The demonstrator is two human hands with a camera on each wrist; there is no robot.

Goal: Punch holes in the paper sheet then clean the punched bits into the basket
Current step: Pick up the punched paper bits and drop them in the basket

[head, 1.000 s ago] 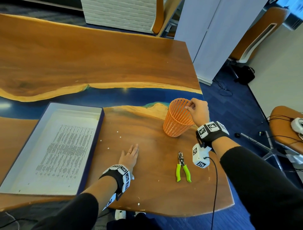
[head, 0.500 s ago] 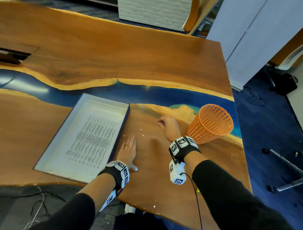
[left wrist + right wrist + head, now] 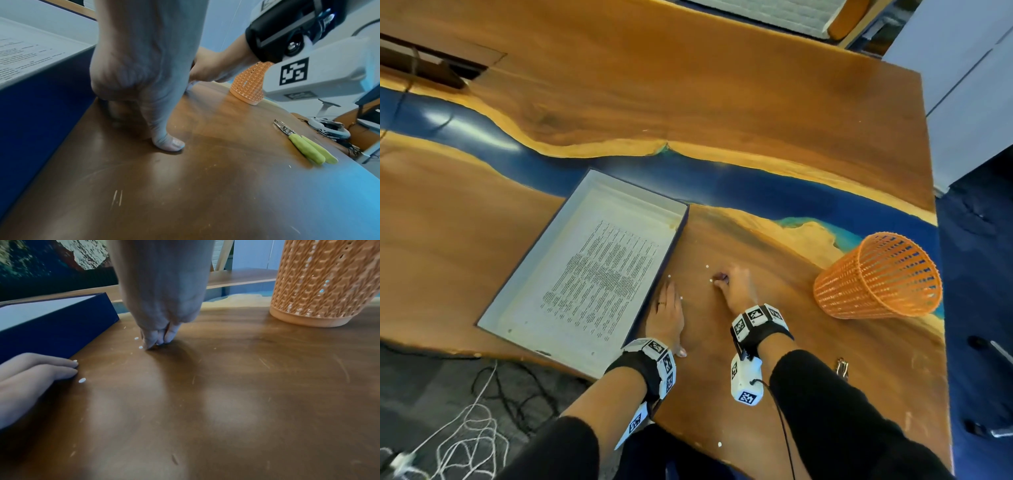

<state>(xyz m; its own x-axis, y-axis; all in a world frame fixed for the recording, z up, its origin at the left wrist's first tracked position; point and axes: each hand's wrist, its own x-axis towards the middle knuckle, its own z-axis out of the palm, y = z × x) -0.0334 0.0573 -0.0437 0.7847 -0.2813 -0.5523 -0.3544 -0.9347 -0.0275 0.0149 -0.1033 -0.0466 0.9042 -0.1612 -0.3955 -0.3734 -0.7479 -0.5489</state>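
A printed paper sheet [image 3: 599, 274] lies in a shallow blue box [image 3: 677, 240]. Small white punched bits [image 3: 707, 266] are scattered on the wooden table [image 3: 756, 137] to its right. My left hand [image 3: 668, 308] lies flat on the table against the box's side, fingers straight. My right hand [image 3: 722, 280] has its fingertips [image 3: 156, 339] bunched together and pressed on the table, one bit [image 3: 140, 347] right beside them; I see none between them. The orange mesh basket [image 3: 876, 277] stands upright to the right of that hand.
A hole punch with green handles [image 3: 308, 146] lies near the table's right front edge, mostly hidden behind my right arm in the head view. More bits [image 3: 82, 380] lie by my left fingers [image 3: 51, 369]. One bit [image 3: 719, 444] sits near the front edge. Cables lie on the floor.
My right hand let go of the basket's rim and moved left and down to the table among the bits. My left hand stayed flat. The head view swung left.
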